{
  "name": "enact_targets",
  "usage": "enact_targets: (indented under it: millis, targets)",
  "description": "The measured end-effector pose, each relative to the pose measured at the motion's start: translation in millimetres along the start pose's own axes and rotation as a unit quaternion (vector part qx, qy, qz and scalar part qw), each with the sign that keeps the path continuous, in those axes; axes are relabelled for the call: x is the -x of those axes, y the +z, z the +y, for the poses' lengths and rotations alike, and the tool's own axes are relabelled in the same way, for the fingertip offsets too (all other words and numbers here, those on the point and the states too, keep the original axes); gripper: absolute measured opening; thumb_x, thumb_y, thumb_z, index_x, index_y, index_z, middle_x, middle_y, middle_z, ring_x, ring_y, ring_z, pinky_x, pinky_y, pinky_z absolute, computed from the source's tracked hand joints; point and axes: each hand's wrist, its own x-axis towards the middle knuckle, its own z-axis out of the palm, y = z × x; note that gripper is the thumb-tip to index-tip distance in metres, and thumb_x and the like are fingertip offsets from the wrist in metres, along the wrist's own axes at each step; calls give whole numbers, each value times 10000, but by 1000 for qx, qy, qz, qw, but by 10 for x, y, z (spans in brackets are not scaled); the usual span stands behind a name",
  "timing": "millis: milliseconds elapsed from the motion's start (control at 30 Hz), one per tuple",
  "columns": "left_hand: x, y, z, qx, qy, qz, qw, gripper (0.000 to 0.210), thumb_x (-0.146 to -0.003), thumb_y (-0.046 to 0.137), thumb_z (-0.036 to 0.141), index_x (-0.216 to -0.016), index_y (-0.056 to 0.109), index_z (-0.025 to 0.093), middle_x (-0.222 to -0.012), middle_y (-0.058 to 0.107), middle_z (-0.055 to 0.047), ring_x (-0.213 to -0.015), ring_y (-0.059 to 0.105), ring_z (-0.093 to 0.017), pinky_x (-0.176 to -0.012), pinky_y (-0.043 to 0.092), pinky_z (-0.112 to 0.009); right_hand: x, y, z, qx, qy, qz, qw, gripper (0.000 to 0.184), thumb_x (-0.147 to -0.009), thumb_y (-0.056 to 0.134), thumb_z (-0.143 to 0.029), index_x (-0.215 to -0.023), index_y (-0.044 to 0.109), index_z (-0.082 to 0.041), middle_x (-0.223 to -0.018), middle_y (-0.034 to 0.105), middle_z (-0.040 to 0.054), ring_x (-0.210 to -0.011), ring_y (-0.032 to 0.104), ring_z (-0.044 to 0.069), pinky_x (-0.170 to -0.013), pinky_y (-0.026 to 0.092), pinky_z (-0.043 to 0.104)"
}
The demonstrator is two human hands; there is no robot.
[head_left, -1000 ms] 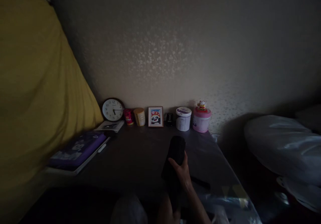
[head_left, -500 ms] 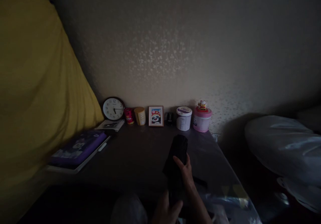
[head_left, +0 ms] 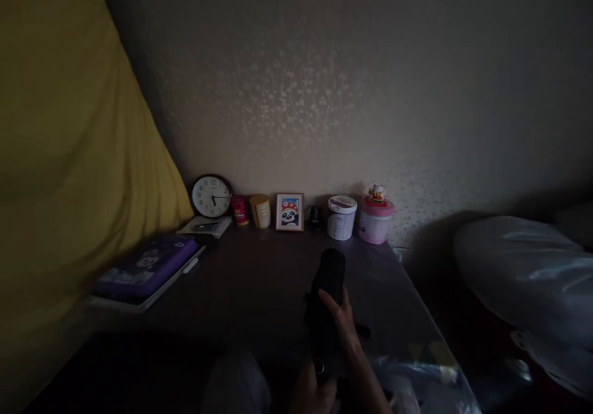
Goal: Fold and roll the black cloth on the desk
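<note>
A black folded umbrella [head_left: 328, 272] is held tilted over the near part of the dark table. My right hand [head_left: 341, 316] wraps around its furled canopy, with the thumb lying across the near face. At the lower end my left hand [head_left: 312, 392] has its fingers closed around the handle, where a small shiny ring [head_left: 319, 366] shows. A dark strip [head_left: 364, 330] pokes out to the right of my right wrist; it looks like the strap. Dim light hides much of the lower umbrella.
Along the wall stand a clock [head_left: 212, 196], a red can [head_left: 239, 210], a yellow canister [head_left: 260, 211], a panda picture [head_left: 290, 212], a white tub [head_left: 341, 218] and a pink-lidded tub [head_left: 374, 222] bearing a cat figurine [head_left: 377, 193]. A purple case [head_left: 151, 266] lies left, beside a yellow curtain [head_left: 78, 130].
The loose fabric at the umbrella's left side now lies closer in. My left hand has shifted slightly at the handle, baring the ring. The dark strip at the right looks shorter.
</note>
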Motion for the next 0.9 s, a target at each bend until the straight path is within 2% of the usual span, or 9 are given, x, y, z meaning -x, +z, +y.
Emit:
enact_targets:
  millis: [200,433,533,600,633,700,733,833,900]
  targets:
    - [-99,56,-180,-114,29,52,992,562,-724,494,210,-1270,395,126,-1282,481,-105,-1195,420,-171,-966,286,-203,-19,16,81,28,-18,17,999,724,-575,714,-445,-1188,420,-196,-772,636,12,-635,617,204,-517,508,289]
    - [-117,64,-287,-208,17,51,977,573,-772,432,194,-1320,307,85,-1263,490,-143,-1164,454,-188,-936,311,-222,-52,21,163,46,-25,57,997,623,-550,733,-450,-1046,472,-178,-706,617,-12,-586,602,179,-505,502,273]
    - [-94,-5,-213,-164,38,45,985,557,-753,464,240,-1286,360,113,-1233,518,-121,-1157,455,-190,-934,312,-220,-22,5,141,28,-24,50,998,586,-565,731,-449,-1022,475,-186,-673,606,-24,-551,592,168,-491,494,268]
    - [-70,-83,-126,-98,68,9,993,505,-734,480,271,-1215,437,123,-1178,552,-103,-1120,479,-197,-910,337,-223,14,-13,104,5,-15,25,1000,577,-586,723,-447,-1038,468,-196,-657,600,-30,-525,584,164,-478,488,270]
    - [-58,-120,-83,-50,78,-34,995,443,-730,475,280,-1150,490,140,-1102,593,-78,-1049,523,-191,-865,370,-221,32,-24,84,-9,-10,11,1000,571,-598,714,-451,-1046,465,-200,-646,594,-34,-513,579,162,-468,484,269]
    - [-36,-162,-22,8,21,-92,996,357,-717,482,318,-1023,550,147,-975,630,-64,-932,572,-199,-757,418,-239,58,-45,53,-31,-1,-14,999,543,-620,697,-456,-1042,468,-203,-627,582,-40,-504,574,160,-456,476,265]
    - [-28,-161,-10,27,12,-112,993,369,-723,480,337,-1039,537,156,-935,634,-55,-886,585,-194,-735,423,-246,65,-54,43,-35,2,-22,999,529,-626,692,-457,-1034,473,-202,-621,578,-40,-505,574,160,-454,473,263]
    - [-22,-80,-50,14,-46,-90,995,391,-765,413,377,-1080,509,167,-823,645,-59,-758,610,-209,-665,434,-289,67,-67,34,-21,10,-23,999,534,-620,696,-456,-1034,485,-193,-650,601,-24,-537,589,168,-479,480,264]
    - [-36,-5,-118,-20,-22,-29,999,404,-765,432,353,-1118,503,171,-1001,632,-84,-928,588,-218,-775,421,-286,65,-60,38,-6,13,-7,1000,577,-610,701,-462,-1069,483,-190,-684,621,-11,-567,601,173,-503,488,265]
